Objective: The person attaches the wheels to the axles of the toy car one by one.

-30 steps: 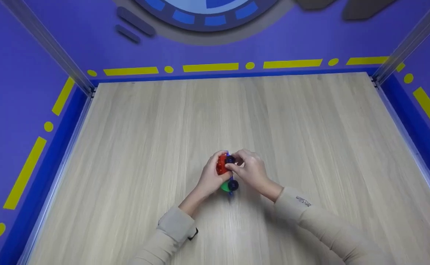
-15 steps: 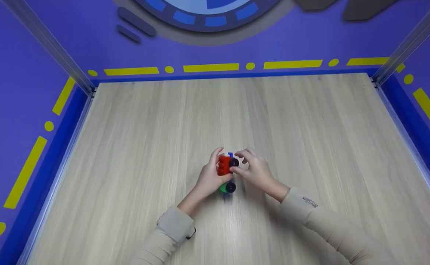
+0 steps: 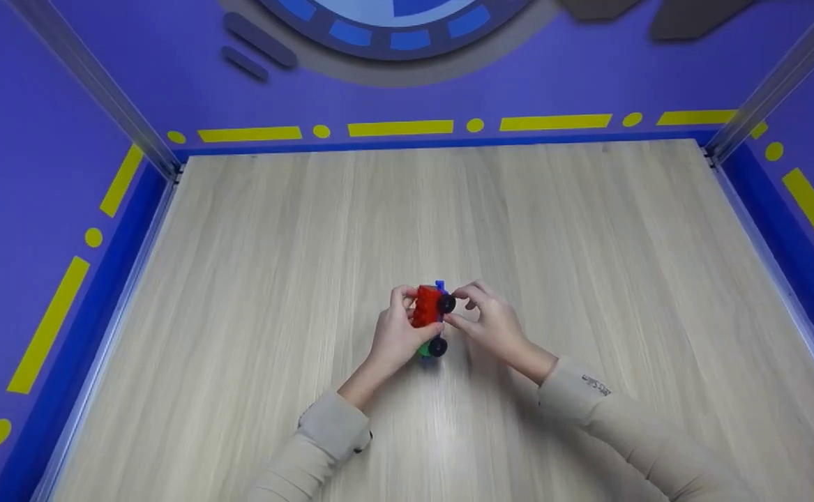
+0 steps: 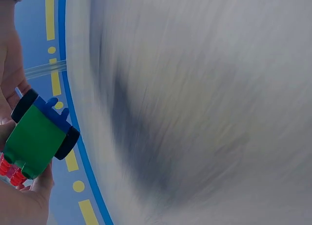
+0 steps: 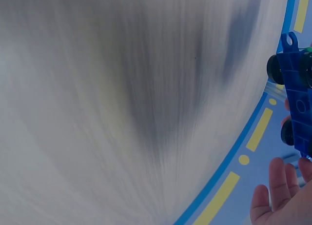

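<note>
Above the table, a toy building-block wagon (image 3: 427,305) is tilted on its side in the head view. It has a red block (image 3: 429,301), a green block (image 4: 35,139), a blue base (image 5: 297,98) with a loop at its end, and black wheels (image 3: 446,302). My left hand (image 3: 394,335) grips it around the red block, thumb on the near side. On the right, the thumb and index finger of my right hand (image 3: 496,326) pinch the wagon at its far wheel. In the right wrist view its other fingers are spread loosely, and the pinch is partly out of frame.
A light wood-grain table (image 3: 295,244) lies beneath both hands. Blue-purple walls (image 3: 407,97) with yellow markings enclose its back and sides, and metal posts (image 3: 100,84) stand at the back corners.
The wagon has turned and shifted slightly right, with its red block showing more. My right hand has moved a little right, staying at the far wheel; my left hand still holds the wagon.
</note>
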Demonstrator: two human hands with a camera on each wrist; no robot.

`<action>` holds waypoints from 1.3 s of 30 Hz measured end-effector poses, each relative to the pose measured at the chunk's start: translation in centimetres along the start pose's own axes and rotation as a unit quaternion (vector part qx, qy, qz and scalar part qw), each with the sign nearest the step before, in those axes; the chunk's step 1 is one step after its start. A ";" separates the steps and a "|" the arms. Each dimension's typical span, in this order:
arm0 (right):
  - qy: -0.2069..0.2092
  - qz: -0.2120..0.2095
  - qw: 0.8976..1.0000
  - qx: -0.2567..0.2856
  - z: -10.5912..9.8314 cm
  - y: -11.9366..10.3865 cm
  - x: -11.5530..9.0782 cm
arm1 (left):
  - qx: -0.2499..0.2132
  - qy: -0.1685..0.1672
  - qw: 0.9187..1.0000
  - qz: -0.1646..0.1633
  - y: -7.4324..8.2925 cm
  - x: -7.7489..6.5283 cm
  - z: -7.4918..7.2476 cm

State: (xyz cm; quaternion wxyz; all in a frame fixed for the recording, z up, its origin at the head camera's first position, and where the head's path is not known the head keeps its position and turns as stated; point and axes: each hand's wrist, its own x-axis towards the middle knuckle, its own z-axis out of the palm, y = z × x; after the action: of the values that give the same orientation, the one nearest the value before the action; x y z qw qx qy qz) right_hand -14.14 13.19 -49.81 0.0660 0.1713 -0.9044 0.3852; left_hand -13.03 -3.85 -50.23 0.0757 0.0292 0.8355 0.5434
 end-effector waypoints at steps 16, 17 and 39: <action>-0.026 -0.013 0.999 0.033 -1.1 0.4 -0.2 | 0.099 0.009 0.992 0.078 -0.1 -0.2 0.0; -0.033 -0.010 0.999 0.036 -1.2 0.5 -0.2 | 0.106 0.006 0.991 0.082 -0.1 -0.2 0.0; -0.132 0.011 0.990 0.055 -1.3 0.9 -0.8 | 0.214 -0.038 0.961 0.169 -0.2 -0.4 0.1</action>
State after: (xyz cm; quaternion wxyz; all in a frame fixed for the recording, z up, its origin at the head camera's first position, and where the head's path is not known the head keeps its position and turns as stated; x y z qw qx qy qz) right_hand -13.78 14.94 -49.71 -0.0674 0.2144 -0.8845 0.4087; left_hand -12.59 -3.89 -50.45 0.0063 0.2066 0.9118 0.3549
